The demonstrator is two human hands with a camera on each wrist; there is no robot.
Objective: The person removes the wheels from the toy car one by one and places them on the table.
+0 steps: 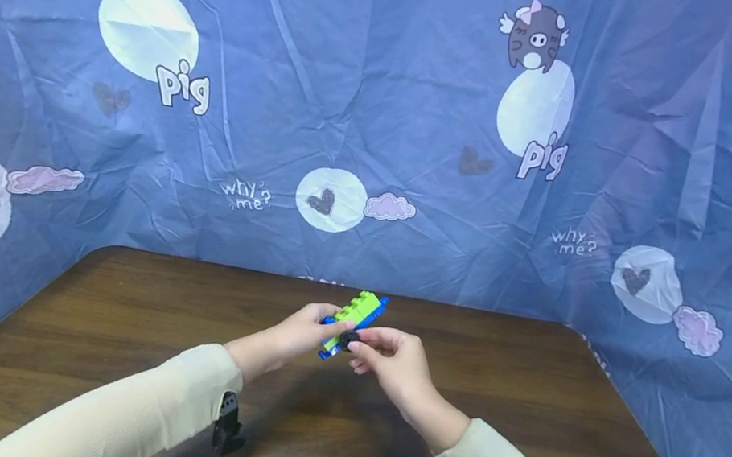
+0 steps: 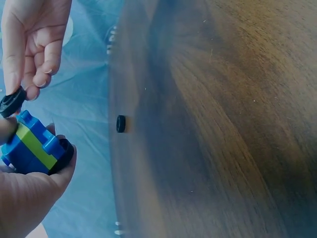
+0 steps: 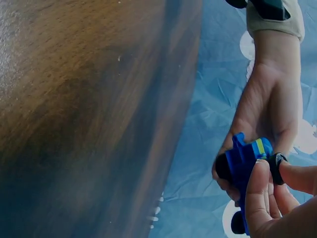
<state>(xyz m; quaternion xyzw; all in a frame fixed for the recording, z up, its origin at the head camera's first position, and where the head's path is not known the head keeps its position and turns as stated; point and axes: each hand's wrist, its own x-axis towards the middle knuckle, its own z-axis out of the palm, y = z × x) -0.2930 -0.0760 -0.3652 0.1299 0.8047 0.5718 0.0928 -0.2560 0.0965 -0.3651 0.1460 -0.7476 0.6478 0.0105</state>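
A small toy car (image 1: 362, 308) of lime-green and blue building blocks is held up over the table, tilted. My left hand (image 1: 297, 335) grips its body from the left side, thumb on top. Between the thumb and fingers of my right hand (image 1: 404, 366) is a black toy wheel (image 1: 349, 340), right at the car's near side. In the right wrist view, the pinched wheel (image 3: 277, 168) stands against the car's end, and black wheels (image 3: 238, 223) show on the car. From the left wrist, one attached wheel (image 2: 63, 156) is seen beside the palm.
A loose black wheel (image 2: 121, 124) stands on the brown wooden table (image 1: 153, 354) near its far edge in the left wrist view. Behind the table hangs a blue printed cloth (image 1: 353, 95), which also runs along both sides.
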